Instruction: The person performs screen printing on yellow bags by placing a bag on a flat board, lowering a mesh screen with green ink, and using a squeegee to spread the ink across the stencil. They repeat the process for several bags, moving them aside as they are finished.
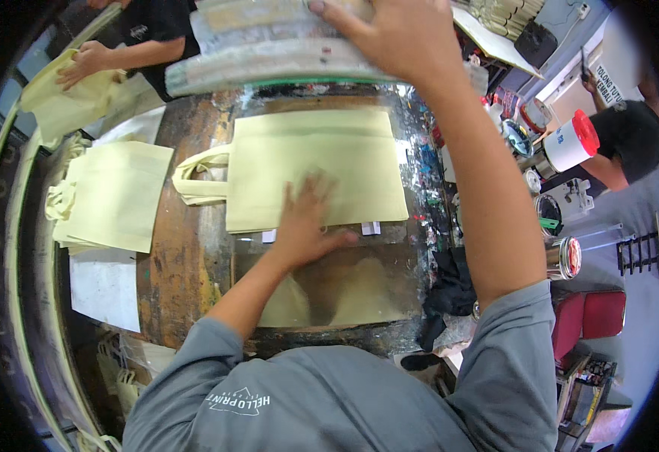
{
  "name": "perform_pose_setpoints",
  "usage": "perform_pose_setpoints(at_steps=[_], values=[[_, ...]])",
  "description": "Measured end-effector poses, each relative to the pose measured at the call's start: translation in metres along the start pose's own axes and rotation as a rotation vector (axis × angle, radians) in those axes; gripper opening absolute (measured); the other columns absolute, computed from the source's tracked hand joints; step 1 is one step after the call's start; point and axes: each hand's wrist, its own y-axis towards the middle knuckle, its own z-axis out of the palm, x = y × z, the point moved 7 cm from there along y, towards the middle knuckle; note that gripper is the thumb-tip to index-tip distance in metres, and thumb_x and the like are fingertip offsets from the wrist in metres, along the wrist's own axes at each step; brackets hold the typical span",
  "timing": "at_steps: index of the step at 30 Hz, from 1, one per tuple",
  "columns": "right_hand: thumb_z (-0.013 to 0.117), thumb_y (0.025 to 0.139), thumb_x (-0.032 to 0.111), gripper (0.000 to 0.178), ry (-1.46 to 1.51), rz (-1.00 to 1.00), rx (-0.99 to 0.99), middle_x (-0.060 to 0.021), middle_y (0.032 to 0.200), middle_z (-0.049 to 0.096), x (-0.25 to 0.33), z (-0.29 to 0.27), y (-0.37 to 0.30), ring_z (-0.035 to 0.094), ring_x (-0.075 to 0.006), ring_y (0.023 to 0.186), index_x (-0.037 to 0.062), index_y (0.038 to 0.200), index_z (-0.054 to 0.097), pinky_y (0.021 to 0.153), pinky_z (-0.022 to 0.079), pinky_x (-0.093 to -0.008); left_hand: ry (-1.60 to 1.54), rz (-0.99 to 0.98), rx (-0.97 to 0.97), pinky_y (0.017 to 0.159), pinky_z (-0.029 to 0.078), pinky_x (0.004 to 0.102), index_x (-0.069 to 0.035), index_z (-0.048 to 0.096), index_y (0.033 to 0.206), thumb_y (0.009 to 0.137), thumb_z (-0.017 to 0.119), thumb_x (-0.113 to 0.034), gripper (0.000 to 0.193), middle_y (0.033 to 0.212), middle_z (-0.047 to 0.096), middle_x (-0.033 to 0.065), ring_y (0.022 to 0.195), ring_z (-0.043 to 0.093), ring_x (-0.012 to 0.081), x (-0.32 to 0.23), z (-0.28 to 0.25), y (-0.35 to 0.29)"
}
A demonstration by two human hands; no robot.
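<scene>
I log left hand [311, 230] splayed wide, gripping nothing, over the cream bag [363, 162] on the worktop [186, 256]; right hand [401, 38] at the frame [239, 66] beyond (grip unclear, can't say). Step, I judge: smoothing; next calls for keeping it square.

Near strip: glossy board [378, 282] is lying bare between pale yellow bag [360, 154] and person's body, giving passage; left hand [308, 226], fingers blurred, is spanning bag's near edge.
Left lane: bare wood [175, 264] is running between bag stack [118, 192] and bag; handles [200, 184] are jutting in.
Far side: pale frame [269, 66] is barring reach, right hand [408, 38] overlapping it.
Right edge: black cloth [450, 290] is crowding the border.
</scene>
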Motion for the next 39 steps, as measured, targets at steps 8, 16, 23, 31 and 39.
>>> perform_pose_setpoints(at_steps=[8,16,23,31,39], values=[[0.087,0.083,0.034,0.059,-0.09,-0.076,0.346,-0.011,0.117,0.064,0.018,0.064,-0.138,0.062,-0.034,0.117,0.0118,0.13,0.058,0.091,0.041,-0.0522,-0.917,-0.518,-0.409,0.106,0.056,0.0355,0.004,0.053,0.155,0.073,0.103,-0.019,0.099,0.129,0.074,0.0135,0.118,0.071,0.021,0.072,-0.121,-0.064],[0.091,0.078,0.023,0.063,0.007,-0.024,0.465,-0.0095,0.115,0.063,0.022,0.109,-0.192,0.062,-0.0324,0.115,0.0158,0.131,0.059,0.091,0.043,-0.0529,-0.158,-0.43,-0.565,0.1,0.042,0.0455,0.0,0.053,0.158,0.058,0.104,-0.052,0.124,0.122,0.076,0.0131,0.106,0.064,0.0311,0.089,-0.04,-0.136],[0.091,0.077,0.021,0.056,0.001,0.038,0.528,-0.0085,0.111,0.061,0.038,0.111,-0.215,0.06,-0.0311,0.111,0.0141,0.124,0.062,0.093,0.039,-0.0488,-0.252,-0.486,-0.452,0.097,0.044,0.0443,-0.001,0.051,0.16,0.05,0.106,-0.049,0.132,0.121,0.074,0.0112,0.105,0.058,0.0328,0.1,-0.028,-0.138],[0.086,0.069,0.01,0.051,-0.013,-0.045,0.358,-0.0071,0.106,0.06,0.025,0.135,-0.227,0.058,-0.0314,0.106,0.0154,0.115,0.064,0.095,0.039,-0.0496,-0.368,-0.453,-0.488,0.095,0.047,0.0436,0.001,0.05,0.161,0.052,0.107,-0.044,0.131,0.123,0.075,0.0106,0.102,0.06,0.0322,0.1,-0.024,-0.139],[0.089,0.077,0.018,0.049,-0.106,-0.035,0.153,-0.0071,0.108,0.062,-0.042,0.23,-0.127,0.059,-0.0306,0.108,0.0137,0.12,0.064,0.096,0.039,-0.0503,-0.261,-0.459,-0.457,0.094,0.046,0.044,0.003,0.052,0.158,0.052,0.104,-0.053,0.13,0.118,0.079,0.0093,0.096,0.064,0.0316,0.093,-0.038,-0.133]])
